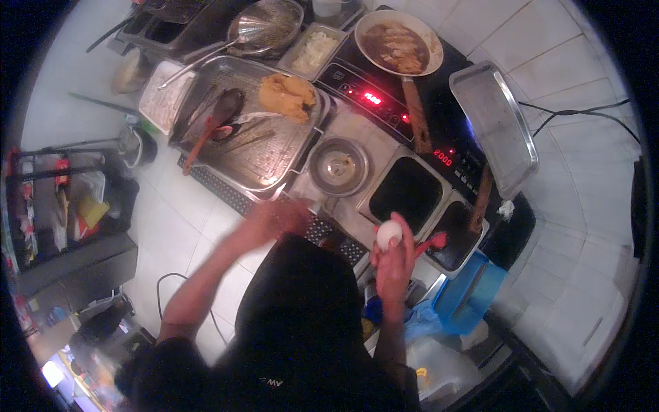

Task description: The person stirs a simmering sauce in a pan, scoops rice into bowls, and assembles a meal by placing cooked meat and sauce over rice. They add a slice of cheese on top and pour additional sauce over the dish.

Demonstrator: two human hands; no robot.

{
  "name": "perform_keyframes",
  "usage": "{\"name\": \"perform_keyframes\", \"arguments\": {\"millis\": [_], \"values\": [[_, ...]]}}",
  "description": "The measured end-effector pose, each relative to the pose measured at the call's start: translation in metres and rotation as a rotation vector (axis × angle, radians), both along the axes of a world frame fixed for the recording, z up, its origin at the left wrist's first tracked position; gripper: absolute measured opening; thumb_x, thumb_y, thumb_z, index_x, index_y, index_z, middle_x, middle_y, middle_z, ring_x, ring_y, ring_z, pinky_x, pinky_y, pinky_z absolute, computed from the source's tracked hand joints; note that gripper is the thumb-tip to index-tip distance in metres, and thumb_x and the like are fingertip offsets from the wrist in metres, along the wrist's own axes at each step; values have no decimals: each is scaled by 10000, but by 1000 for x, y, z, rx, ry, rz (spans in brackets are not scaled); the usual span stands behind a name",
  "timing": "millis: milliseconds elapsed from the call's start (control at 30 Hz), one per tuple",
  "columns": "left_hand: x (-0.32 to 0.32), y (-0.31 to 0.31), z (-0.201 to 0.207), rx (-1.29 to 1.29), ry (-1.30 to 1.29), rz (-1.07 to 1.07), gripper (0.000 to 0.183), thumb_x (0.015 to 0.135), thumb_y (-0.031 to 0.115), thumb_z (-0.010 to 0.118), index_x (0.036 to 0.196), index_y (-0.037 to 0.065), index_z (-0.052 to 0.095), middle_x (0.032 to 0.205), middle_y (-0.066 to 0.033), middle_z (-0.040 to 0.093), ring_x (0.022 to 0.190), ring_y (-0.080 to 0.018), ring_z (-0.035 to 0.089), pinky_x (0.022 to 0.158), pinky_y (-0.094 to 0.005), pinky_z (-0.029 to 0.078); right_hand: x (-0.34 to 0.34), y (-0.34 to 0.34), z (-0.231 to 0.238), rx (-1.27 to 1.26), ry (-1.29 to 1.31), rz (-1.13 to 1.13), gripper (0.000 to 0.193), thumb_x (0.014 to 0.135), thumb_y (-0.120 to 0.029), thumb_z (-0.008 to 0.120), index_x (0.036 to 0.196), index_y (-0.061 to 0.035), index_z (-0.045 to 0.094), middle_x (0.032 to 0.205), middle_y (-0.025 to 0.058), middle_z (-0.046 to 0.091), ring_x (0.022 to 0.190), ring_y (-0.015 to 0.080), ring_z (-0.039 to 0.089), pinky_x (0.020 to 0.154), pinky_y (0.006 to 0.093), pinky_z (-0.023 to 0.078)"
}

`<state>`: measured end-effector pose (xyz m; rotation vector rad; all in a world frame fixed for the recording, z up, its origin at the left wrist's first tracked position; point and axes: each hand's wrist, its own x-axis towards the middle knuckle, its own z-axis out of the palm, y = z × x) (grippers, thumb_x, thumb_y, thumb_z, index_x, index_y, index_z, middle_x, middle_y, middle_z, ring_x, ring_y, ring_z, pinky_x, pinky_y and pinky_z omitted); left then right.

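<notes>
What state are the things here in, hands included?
Egg: held, no visible crack.
Right hand: holding the egg.
Left hand: blurred; grip unclear.
Steel bowl: uncovered, small bits inside.
Frying pan: uncovered, food in brown sauce.
Cooktop display: lit red.
Large tray: uncovered, holding golden food and utensils.
Square vat: uncovered, dark inside.
</notes>
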<state>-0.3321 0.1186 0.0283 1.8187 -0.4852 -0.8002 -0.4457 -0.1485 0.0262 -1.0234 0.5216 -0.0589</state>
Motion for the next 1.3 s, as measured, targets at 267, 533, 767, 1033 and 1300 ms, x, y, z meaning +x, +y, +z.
{"name": "perform_keyframes", "arguments": {"millis": [267, 533, 767, 1033, 1300], "values": [[115, 144, -60, 1015, -1201, 6, 434, 820, 85, 595, 1239, -17, 549, 1202, -206, 620, 1169, -384, 573, 952, -497, 480, 68, 32, 0, -369, 27, 364, 486, 1015, -144, 590, 1455, -6, 438, 1163, 117, 657, 863, 109, 618, 652, 254, 498], [128, 118, 4, 578, -656, -190, 583, 843, 39, 623, 1395, 46, 435, 1173, -288, 628, 1118, -435, 624, 965, -500, 502, 105, 43, -30, -688, 99, 456, 486, 941, -138, 714, 1366, 7, 527, 1089, 98, 701, 905, 110, 667, 735, 273, 558], [28, 39, 30, 317, -539, -169, 816, 875, 11, 648, 1571, 240, 288, 1116, -217, 526, 840, -434, 654, 714, -516, 552, 104, 60, -41, -664, 76, 385, 451, 932, -134, 724, 1325, 23, 568, 1080, 99, 705, 919, 119, 675, 761, 277, 551], [19, 23, 26, 205, -684, -69, 882, 815, 2, 697, 1572, 229, 307, 1131, -227, 536, 820, -424, 672, 680, -508, 566, 98, 64, -48, -719, 67, 320, 462, 928, -118, 719, 1341, 25, 570, 1065, 100, 715, 916, 114, 676, 776, 278, 553], [19, 32, 12, 385, -606, -148, 855, 824, -25, 668, 1564, 235, 326, 1166, -185, 562, 809, -431, 664, 666, -505, 573, 102, 72, -43, -641, 174, 400, 496, 928, -115, 719, 1372, 23, 548, 1092, 102, 716, 956, 141, 681, 831, 296, 551]]}}
